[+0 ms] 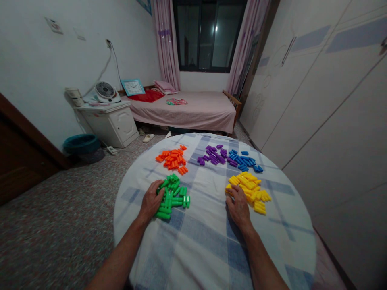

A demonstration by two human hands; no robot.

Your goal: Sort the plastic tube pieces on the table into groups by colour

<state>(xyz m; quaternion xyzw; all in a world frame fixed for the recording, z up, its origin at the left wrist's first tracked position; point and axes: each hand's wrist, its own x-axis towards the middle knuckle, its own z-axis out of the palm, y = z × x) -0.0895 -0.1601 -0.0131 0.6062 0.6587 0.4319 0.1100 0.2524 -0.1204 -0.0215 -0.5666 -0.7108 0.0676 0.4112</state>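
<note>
My left hand (151, 200) rests at the left side of a heap of green plastic connector pieces (172, 197). Its fingers are apart and touch the nearest pieces; the fingertips are partly hidden among them. At the left edge of a heap of yellow pieces (248, 185), my right hand (238, 204) lies with fingers spread over the pieces, and I see none lifted. Both heaps are on a round table with a checked cloth (202, 241). Some green pieces are joined side by side or crosswise.
Farther back on the cloth lie orange pieces (173, 158) at left, purple pieces (214, 155) in the middle and blue pieces (246, 161) at right. Beyond the table stand a bed (196, 108), a white cabinet (121, 125) with a fan (105, 90), and a wardrobe (317, 100).
</note>
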